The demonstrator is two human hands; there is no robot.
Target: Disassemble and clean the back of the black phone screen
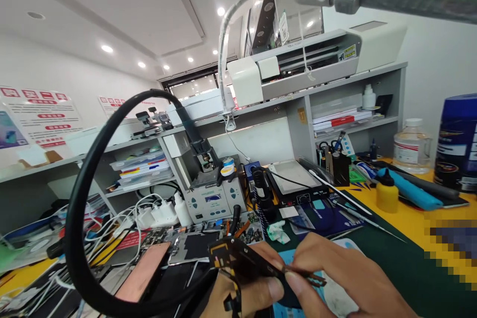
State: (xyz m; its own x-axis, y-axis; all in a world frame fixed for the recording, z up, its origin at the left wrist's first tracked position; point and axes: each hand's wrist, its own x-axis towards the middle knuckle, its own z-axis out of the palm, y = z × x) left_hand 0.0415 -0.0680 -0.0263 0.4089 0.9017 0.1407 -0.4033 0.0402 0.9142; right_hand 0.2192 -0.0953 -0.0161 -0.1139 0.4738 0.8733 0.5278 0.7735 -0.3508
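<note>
Near the bottom centre, my left hand (257, 293) is wrapped round a thin black phone part (253, 261), its thumb on the near face. The part is tilted, and a flex cable with copper-coloured patches (223, 254) shows at its left end. My right hand (343, 271) pinches at the part's right end, thumb and index finger close together. Something thin and brownish (315, 277) sticks out beneath those fingers; I cannot make out what it is. Below both hands lies a light blue sheet (286, 311) on the dark green mat (417, 263).
A thick black hose (72, 218) loops across the left side. Behind stand a grey soldering station (212, 203) and a flat-topped device (294, 179). A pink phone (143, 272) lies left. A yellow bottle (387, 196) and a clear jug (412, 151) stand right.
</note>
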